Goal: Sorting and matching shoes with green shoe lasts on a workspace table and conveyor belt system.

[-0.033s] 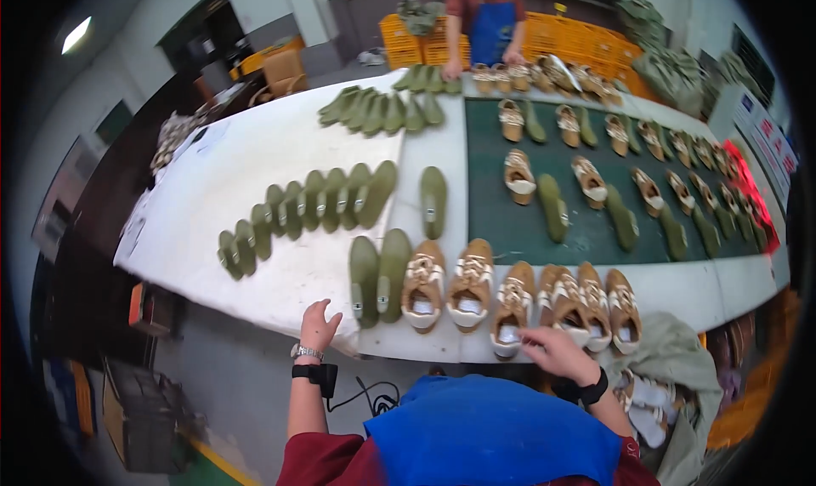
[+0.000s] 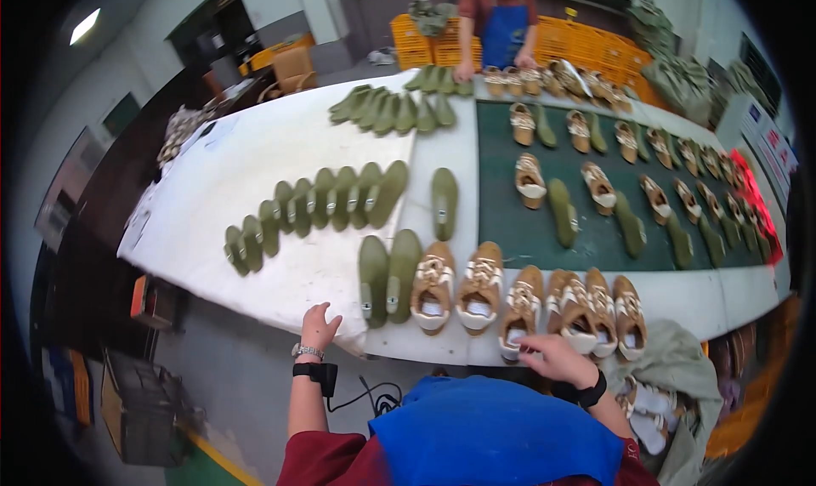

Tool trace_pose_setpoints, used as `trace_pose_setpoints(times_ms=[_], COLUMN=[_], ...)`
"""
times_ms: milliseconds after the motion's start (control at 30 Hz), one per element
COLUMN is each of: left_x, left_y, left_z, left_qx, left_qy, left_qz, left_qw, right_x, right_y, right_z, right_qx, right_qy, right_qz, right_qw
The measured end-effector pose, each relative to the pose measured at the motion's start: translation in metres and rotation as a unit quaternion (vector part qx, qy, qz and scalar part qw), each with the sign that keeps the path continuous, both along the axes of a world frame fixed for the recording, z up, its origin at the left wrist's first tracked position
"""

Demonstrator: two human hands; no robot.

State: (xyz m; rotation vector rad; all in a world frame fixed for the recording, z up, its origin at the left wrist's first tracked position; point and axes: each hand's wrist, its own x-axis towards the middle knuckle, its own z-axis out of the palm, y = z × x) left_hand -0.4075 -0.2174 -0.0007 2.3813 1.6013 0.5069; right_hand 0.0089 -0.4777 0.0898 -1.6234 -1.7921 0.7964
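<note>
My left hand point(image 2: 321, 326) hangs just off the table's front edge, fingers apart and holding nothing. At the heel of a tan sneaker point(image 2: 521, 312) with white trim is my right hand point(image 2: 557, 357); its fingers are loosely stretched over the heel, and I see no grip on it. Left of that sneaker stands a pair of matching sneakers point(image 2: 456, 290), toes pointing away. To its right, several more sneakers point(image 2: 602, 312) stand close together. Two olive-green foot-shaped insoles point(image 2: 388, 278) lie left of the pair, and another green insole point(image 2: 444, 204) lies farther back.
A row of green insoles point(image 2: 323, 198) overlaps on the white cloth. Sneakers and insoles alternate on a dark green mat point(image 2: 510, 231). Across the table a person in a blue apron point(image 2: 504, 31) works before orange crates point(image 2: 578, 48). A grey-green sack point(image 2: 680, 375) with shoes is at right.
The view has shifted slightly, so the table and shoes appear a little farther right. My right hand is slightly farther left relative to the sneaker's heel.
</note>
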Motion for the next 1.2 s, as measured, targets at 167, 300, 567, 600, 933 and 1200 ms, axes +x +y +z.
trace_pose_setpoints(times_ms=[167,300,567,600,933,1200], left_x=[-0.064,-0.059,-0.106,-0.093,-0.060,-0.020], left_y=[0.018,0.061,0.159,0.158,0.139,0.124], left_z=[-0.037,-0.040,-0.080,-0.076,-0.093,-0.105], left_qx=[-0.128,-0.115,-0.034,-0.118,-0.027,-0.057], left_qy=[0.049,-0.018,0.157,0.174,0.178,0.210], left_qz=[0.049,-0.013,0.219,0.283,0.349,0.475], left_qw=[0.989,0.993,0.962,0.936,0.920,0.853], right_x=[-0.039,-0.049,-0.033,-0.022,-0.020,0.000], right_y=[0.049,0.078,0.190,0.209,0.384,0.389], right_z=[-0.011,-0.012,0.065,0.071,-0.080,-0.099], right_qx=[-0.035,-0.048,0.013,0.011,-0.130,-0.084], right_qy=[-0.066,-0.104,-0.255,-0.277,-0.293,-0.260], right_qz=[0.071,0.056,0.094,0.075,-0.147,-0.212], right_qw=[0.995,0.992,0.962,0.958,0.936,0.938])
